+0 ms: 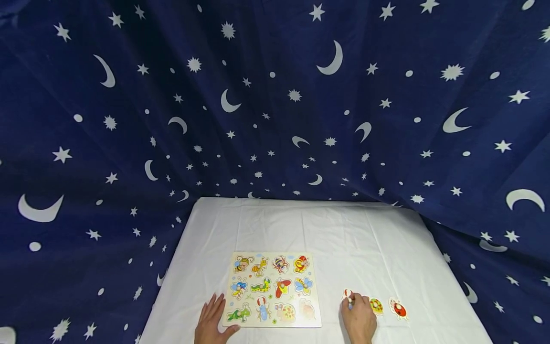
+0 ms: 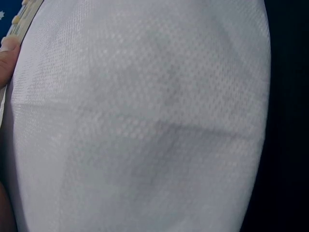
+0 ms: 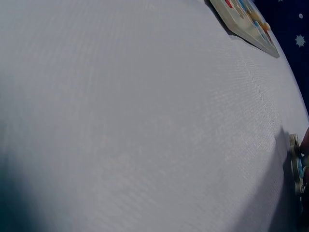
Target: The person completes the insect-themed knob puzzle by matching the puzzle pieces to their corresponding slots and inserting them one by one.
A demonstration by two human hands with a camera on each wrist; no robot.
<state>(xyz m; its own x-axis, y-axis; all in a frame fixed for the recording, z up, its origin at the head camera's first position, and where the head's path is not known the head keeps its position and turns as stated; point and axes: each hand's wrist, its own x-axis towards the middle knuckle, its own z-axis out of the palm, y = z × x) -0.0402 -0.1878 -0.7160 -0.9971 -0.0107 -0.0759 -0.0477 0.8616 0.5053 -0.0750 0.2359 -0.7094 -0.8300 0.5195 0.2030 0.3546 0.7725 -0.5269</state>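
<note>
A wooden peg puzzle board with insect pictures lies on the white cloth. My left hand rests at its lower left corner, fingers extended along the left side and thumb on the front edge; that thumb also shows in the left wrist view. To the right of the board, my right hand pinches a beetle puzzle piece with a red-and-white head, its lower part hidden by the fingers. Beside this hand lie a yellow spotted puzzle piece, partly covered, and a red ladybug piece.
White cloth covers the table. A dark blue curtain with moons and stars hangs behind and at both sides. Pieces with knobs sit in the board's upper rows; in the bottom row, paler printed shapes show toward the right.
</note>
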